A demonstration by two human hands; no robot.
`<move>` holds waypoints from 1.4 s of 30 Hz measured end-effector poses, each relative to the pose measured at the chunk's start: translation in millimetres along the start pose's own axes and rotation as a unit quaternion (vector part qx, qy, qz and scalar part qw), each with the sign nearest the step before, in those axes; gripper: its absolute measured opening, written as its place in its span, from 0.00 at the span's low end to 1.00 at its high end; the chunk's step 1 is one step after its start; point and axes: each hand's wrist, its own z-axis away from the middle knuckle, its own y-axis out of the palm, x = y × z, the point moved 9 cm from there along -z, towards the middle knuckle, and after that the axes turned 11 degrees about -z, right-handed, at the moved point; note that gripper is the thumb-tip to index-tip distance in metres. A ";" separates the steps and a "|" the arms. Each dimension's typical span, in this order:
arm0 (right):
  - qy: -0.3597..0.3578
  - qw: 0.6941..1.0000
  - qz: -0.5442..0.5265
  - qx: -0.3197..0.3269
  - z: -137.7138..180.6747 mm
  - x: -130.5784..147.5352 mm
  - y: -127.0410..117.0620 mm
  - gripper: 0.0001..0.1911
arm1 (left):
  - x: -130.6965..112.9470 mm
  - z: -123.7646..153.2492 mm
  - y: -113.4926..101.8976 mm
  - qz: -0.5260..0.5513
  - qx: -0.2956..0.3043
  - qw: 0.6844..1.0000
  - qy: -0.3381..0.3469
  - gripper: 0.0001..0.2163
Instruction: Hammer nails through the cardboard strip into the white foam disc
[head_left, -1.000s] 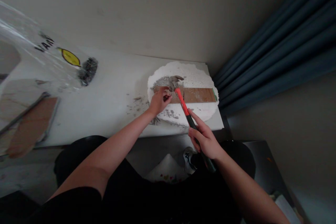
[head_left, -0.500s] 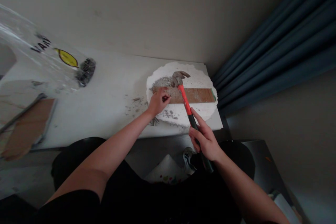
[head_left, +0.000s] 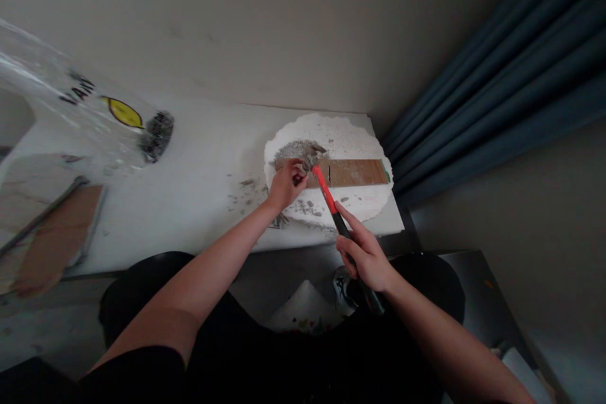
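My right hand [head_left: 367, 255] is wrapped around the dark grip of a claw hammer [head_left: 325, 189] with an orange-red neck. The hammer's grey head is down at the brown wooden board [head_left: 357, 172], right beside the fingertips of my left hand [head_left: 285, 186]. Those left fingers are pinched together over the board's left part; whatever they hold is too small and hidden to name. Under the board lies a rough-edged white slab [head_left: 326, 132]. Grey crumbs [head_left: 296, 149] are heaped along the board's far left side. A short dark mark crosses the board's middle.
The white table [head_left: 199, 202] carries scattered chips left of the slab. A clear plastic bag [head_left: 118, 113] with grey bits stands at the left, near a metal bar [head_left: 42, 214] and a brown board piece [head_left: 57, 237]. A blue curtain [head_left: 497, 63] hangs at the right.
The hammer head has swung down and left, from above the board to beside my left fingertips. My left hand has stayed nearly in place, still pinched. The board's dark mark now shows.
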 end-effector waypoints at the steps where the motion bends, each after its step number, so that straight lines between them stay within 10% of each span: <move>1: -0.007 1.000 -0.002 -0.001 -0.3 1.0 -0.7 0.40 | -0.2 -0.1 0.1 0.001 0.000 1.000 0.003 0.19; 42: -0.011 1.000 0.003 -0.008 -2.6 4.3 -1.3 0.41 | 1.5 -1.1 2.7 0.020 0.012 1.000 0.010 0.22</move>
